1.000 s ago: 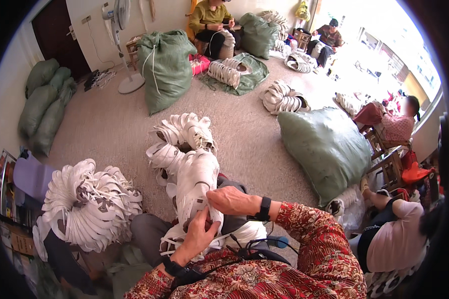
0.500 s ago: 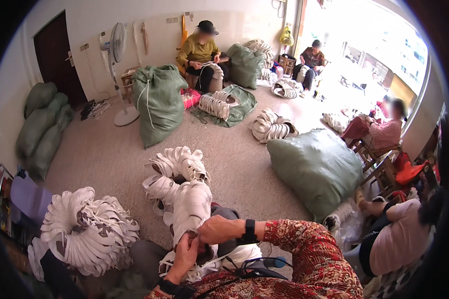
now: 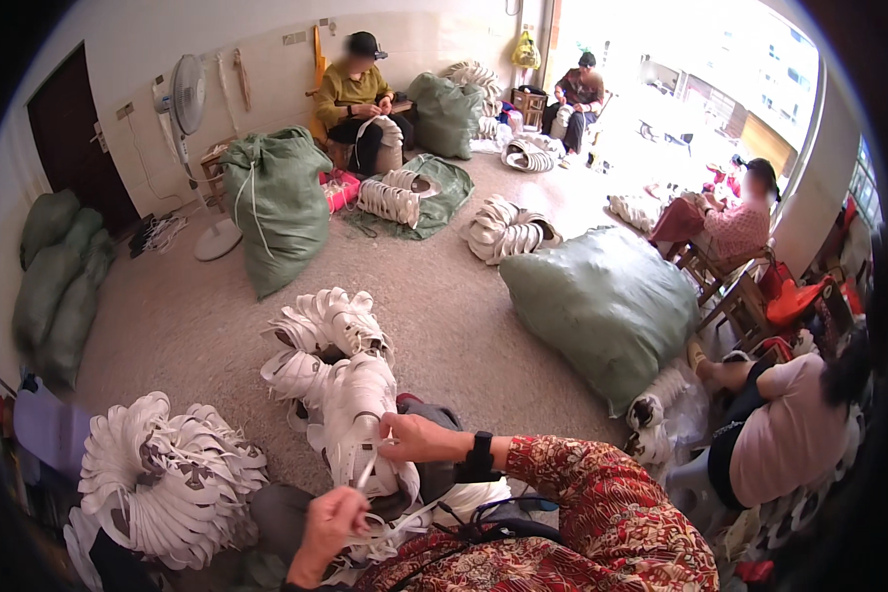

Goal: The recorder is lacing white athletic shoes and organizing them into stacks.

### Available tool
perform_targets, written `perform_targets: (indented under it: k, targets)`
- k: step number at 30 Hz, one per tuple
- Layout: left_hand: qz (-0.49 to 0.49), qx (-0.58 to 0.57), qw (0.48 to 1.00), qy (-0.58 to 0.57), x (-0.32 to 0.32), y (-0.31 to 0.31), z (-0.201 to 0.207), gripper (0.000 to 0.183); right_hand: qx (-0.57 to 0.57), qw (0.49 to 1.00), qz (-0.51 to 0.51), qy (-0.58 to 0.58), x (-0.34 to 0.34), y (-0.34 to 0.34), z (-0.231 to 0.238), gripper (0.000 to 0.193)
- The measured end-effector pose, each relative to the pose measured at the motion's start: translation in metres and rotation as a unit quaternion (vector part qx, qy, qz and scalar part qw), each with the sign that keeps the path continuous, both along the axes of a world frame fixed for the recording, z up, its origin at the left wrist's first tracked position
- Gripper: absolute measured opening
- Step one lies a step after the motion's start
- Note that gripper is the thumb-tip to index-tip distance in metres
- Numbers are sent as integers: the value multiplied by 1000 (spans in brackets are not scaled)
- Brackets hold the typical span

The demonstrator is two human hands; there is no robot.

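A long stack of white shoe uppers (image 3: 360, 393), nested one in another, lies in front of me and bends round on the floor. Its nearest upper rests at my lap, between my hands. My left hand (image 3: 332, 525) is closed on a white shoelace (image 3: 369, 470), low and to the left of that upper. The lace runs taut up toward my right hand (image 3: 419, 438), whose fingers are pinched together at the upper's lacing edge. What exactly the right fingertips grip is partly hidden. More loose white laces hang below my left hand.
Another coil of white uppers (image 3: 173, 474) lies at my left. A big green sack (image 3: 602, 306) stands to the right, another green sack (image 3: 278, 202) farther back beside a standing fan (image 3: 187, 99). Several people sit around working; one (image 3: 794, 434) is close on my right.
My left hand has drawn down and left, away from the upper, stretching the lace. My right hand has shifted slightly left and up. The whole view has turned a little.
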State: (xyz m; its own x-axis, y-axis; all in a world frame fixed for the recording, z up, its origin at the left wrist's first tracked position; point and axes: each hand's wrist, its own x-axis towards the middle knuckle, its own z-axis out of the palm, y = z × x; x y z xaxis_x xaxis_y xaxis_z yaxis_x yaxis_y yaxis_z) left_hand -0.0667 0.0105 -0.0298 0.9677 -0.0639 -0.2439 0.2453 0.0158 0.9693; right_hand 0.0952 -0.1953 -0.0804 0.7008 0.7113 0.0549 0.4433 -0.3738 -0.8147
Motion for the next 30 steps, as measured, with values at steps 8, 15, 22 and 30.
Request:
perform_targets:
  k: [8, 15, 22, 30]
  targets:
    - [142, -228, 963, -30, 13, -14, 11, 47, 125, 944, 66, 297, -25, 12, 63, 24]
    - [-79, -223, 971, -23, 9, -29, 7, 30, 412, 849, -41, 327, 8, -14, 97, 36]
    - [3, -90, 993, -77, 54, -21, 57, 21, 206, 894, 16, 398, -26, -35, 33, 29]
    - [-56, -75, 985, -147, 89, -53, 54, 24, 174, 873, 237, 388, -62, -6, 60, 32]
